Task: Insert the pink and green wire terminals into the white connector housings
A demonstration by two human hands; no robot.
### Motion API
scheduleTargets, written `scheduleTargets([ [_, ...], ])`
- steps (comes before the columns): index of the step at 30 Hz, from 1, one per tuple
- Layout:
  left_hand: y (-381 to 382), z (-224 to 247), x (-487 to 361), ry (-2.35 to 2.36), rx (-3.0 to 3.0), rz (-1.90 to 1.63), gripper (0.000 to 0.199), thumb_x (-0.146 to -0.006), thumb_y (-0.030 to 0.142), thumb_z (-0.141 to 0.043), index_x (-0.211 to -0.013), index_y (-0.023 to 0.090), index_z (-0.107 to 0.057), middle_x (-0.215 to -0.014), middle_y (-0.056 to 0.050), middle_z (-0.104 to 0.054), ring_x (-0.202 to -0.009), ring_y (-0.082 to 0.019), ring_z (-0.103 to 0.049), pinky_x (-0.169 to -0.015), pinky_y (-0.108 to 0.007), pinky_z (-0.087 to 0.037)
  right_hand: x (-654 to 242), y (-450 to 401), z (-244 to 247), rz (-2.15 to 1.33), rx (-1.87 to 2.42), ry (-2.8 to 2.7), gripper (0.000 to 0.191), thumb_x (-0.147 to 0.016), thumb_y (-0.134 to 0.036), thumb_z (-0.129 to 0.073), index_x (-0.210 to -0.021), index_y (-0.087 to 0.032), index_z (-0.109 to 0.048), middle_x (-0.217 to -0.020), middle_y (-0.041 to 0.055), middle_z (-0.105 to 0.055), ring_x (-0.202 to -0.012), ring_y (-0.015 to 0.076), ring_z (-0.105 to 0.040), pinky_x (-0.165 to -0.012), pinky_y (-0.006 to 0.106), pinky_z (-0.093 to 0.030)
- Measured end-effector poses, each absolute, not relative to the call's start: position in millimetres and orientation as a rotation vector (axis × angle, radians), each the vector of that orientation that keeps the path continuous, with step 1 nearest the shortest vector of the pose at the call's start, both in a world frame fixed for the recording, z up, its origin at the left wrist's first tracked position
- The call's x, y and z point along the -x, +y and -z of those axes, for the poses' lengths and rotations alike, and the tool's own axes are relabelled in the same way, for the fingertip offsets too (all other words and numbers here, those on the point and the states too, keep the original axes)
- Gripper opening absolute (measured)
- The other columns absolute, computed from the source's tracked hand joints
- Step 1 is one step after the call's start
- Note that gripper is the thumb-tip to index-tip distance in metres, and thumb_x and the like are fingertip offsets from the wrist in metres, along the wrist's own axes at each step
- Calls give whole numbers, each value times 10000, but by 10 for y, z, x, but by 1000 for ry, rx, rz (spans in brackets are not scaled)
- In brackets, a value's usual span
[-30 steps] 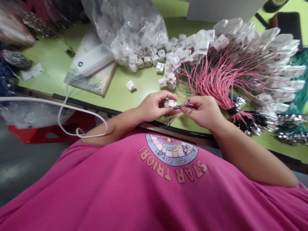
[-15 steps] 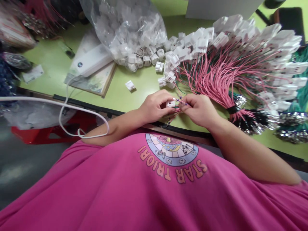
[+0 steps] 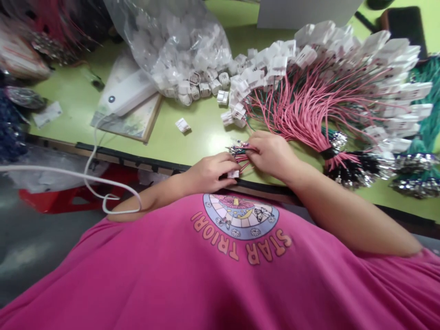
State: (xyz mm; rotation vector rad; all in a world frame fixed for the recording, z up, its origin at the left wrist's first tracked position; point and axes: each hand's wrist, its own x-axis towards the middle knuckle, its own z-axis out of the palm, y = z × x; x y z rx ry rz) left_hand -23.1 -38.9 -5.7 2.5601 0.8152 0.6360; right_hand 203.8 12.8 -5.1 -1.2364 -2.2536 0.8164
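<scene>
Fingers of the left hand (image 3: 208, 173) pinch a white connector (image 3: 233, 174) at the near edge of the green surface (image 3: 202, 137). Right hand (image 3: 271, 149): fingers pressed together on thin pink and green wires (image 3: 244, 157), just far of the connector. Loose connector (image 3: 183, 125) farther left. Clear bag (image 3: 178, 46) of connectors far side; big pink wire bundle (image 3: 305, 107) right.

Magenta short-sleeved shirt (image 3: 147, 275); round blue-edged butterfly print (image 3: 240, 216); curved orange lettering (image 3: 253, 256), "STAR TRIORI"
</scene>
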Motion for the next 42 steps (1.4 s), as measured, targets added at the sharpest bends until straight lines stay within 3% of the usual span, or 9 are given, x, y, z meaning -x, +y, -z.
scheduleTargets([
  [4, -396, 88, 244, 838, -2562, -673, 244, -891, 268, -691, -1103, 147, -681, -1042, -122, -725, -948, -191, -717, -829, -313, -612, -1978, 69, 73, -644, 1291, -2451, 188, -856, -160, -539, -696, -172, -636, -818, 77, -640, -693, 159, -499, -646, 312, -336],
  [11, -339, -32, 241, 913, -2439, -800, 224, -873, 236, -702, -1077, 150, -668, -991, -94, -728, -911, -173, -698, -819, -306, -589, -2073, 88, 7, -708, 1251, -2181, 241, -765, -174, -587, -565, -199, -455, -581, -10, -481, -593, 120, -410, -607, 295, -277],
  [15, -263, -108, 208, 1058, -2311, -811, 169, -845, 241, -706, -992, 165, -670, -954, -58, -726, -815, -141, -669, -747, -277, -554, -2105, 77, -39, -765, 1249, -2091, 252, -786, -221, -592, -570, -201, -465, -554, -20, -464, -563, 108, -393, -578, 291, -266],
  [19, -195, -172, 174, 1044, -2278, -844, 182, -827, 225, -713, -998, 168, -684, -992, -60, -733, -857, -142, -671, -739, -259, -537, -2127, 69, -56, -743, 1237, -2064, 293, -798, -241, -607, -549, -200, -458, -563, -8, -486, -582, 111, -418, -575, 290, -277],
  [23, -122, -123, 132, 1098, -2011, -857, 222, -816, 265, -734, -1015, 168, -709, -1000, -64, -738, -861, -147, -679, -701, -243, -536, -2148, 88, -68, -843, 1187, -2022, 162, -808, -245, -617, -657, -187, -630, -631, 1, -574, -611, 113, -470, -587, 277, -321],
  [27, -16, 0, 89, 1082, -1612, -864, 328, -802, 306, -762, -1091, 163, -704, -1020, -65, -748, -860, -152, -694, -785, -275, -557, -2151, 104, -58, -925, 1148, -1908, 108, -796, -242, -643, -758, -173, -717, -671, -5, -605, -616, 103, -490, -602, 267, -348],
  [32, 46, 40, 55, 1050, -1496, -901, 373, -756, 325, -816, -1081, 178, -709, -1108, -57, -738, -949, -164, -692, -860, -284, -548, -2145, 104, -58, -854, 1175, -1938, 159, -802, -216, -623, -650, -175, -645, -614, -13, -557, -600, 96, -456, -586, 265, -328],
  [37, 42, 49, 44, 1049, -1449, -908, 347, -743, 297, -820, -1054, 186, -712, -1020, -36, -743, -853, -139, -692, -794, -264, -554, -2145, 112, -63, -877, 1192, -1983, 212, -780, -190, -619, -579, -177, -554, -595, -21, -513, -594, 93, -437, -578, 266, -308],
  [42, 16, 37, 36, 1078, -1464, -910, 345, -726, 257, -823, -1049, 181, -724, -1022, -46, -759, -867, -144, -708, -822, -272, -566, -2136, 105, -85, -910, 1276, -1996, 230, -776, -167, -604, -564, -175, -514, -559, -33, -455, -573, 89, -407, -577, 275, -277],
])
